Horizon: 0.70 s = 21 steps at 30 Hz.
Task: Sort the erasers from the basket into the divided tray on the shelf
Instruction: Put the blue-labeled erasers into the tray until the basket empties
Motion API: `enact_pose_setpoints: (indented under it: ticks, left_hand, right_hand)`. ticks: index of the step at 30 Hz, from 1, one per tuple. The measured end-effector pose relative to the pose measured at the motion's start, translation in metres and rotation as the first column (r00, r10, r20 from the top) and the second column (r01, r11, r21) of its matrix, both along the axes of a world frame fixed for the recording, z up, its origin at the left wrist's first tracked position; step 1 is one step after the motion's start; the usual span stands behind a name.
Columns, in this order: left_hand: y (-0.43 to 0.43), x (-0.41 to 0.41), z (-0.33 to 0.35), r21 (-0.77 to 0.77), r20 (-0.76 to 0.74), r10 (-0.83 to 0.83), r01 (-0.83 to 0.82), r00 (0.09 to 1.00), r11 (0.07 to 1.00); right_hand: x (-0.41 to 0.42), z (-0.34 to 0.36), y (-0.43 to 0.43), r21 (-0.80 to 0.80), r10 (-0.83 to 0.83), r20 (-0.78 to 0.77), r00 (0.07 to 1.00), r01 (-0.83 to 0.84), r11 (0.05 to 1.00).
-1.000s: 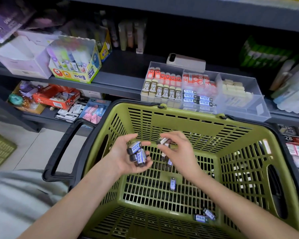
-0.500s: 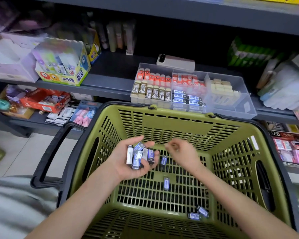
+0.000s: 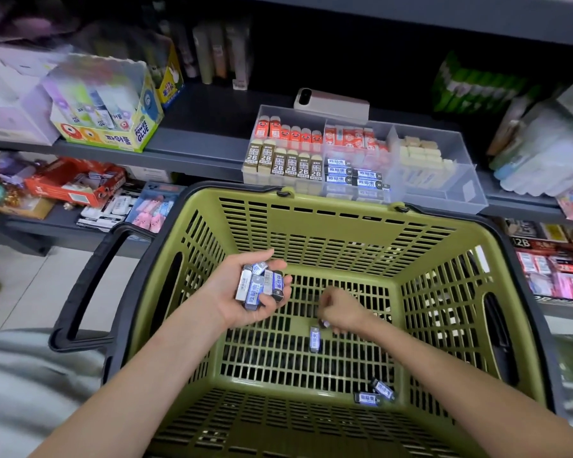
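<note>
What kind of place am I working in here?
Probably a stationery shop: grey shelves holding a yellow carton of glue sticks and a clear divided tray of packaged erasers, plus an olive-green plastic shopping basket.

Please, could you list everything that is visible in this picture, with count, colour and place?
green plastic slatted basket: one, black handle, before the grey shelf.
loose blue-and-black wrapped erasers: three, basket floor.
held erasers: several, blue-white, in left palm.
clear plastic divided tray: one, on the shelf; holds orange, brown 2B, blue-black and cream erasers.
pale phone: one, behind the tray.
yellow glue box: one, shelf left.
left hand: one, cups the held erasers.
right hand: one, at a fourth loose eraser; grip blurred.
</note>
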<state>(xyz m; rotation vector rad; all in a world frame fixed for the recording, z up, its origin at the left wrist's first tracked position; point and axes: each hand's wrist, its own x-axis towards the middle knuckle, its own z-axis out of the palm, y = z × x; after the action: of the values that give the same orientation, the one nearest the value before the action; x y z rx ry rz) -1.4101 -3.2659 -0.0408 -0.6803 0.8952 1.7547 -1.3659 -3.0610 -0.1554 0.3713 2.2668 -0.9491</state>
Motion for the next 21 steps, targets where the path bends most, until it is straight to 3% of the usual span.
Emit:
enact_pose_setpoints:
  ticks: [4,7,9,12,14,17,21]
  left_hand:
    - [0.003,0.000,0.000,-0.051,-0.019,-0.049,0.048,0.999,0.998]
    - [0.003,0.002,0.000,-0.071,-0.026,-0.059,0.057,0.998,0.996]
    - [0.002,0.003,0.000,-0.079,-0.034,-0.056,0.053,0.998,0.995]
    - [0.000,0.002,0.002,-0.068,-0.052,-0.053,0.049,0.997,0.996]
    - [0.000,0.002,0.006,-0.054,-0.071,-0.054,0.051,0.996,0.997]
    - [0.001,-0.002,0.017,-0.050,-0.114,-0.041,0.036,0.993,0.998]
    - [0.009,-0.014,0.044,-0.010,-0.195,-0.018,0.017,0.981,1.000]
  right_hand:
    - [0.025,-0.007,-0.003,0.072,0.141,0.061,0.988,-0.146,0.987]
    - [0.028,-0.018,-0.015,0.217,0.149,0.014,0.989,-0.148,0.965]
    - [0.025,-0.022,-0.020,0.193,0.113,0.001,0.994,-0.111,0.975]
    - [0.021,-0.008,-0.018,0.061,0.051,0.067,0.996,-0.055,0.997]
    - [0.019,0.017,-0.014,-0.116,-0.065,0.101,0.993,0.077,0.990]
    - [0.009,0.076,-0.002,-0.353,-0.277,0.022,0.961,0.267,0.897]
    - [-0.008,0.168,0.023,-0.588,-0.528,-0.175,0.831,0.342,0.733]
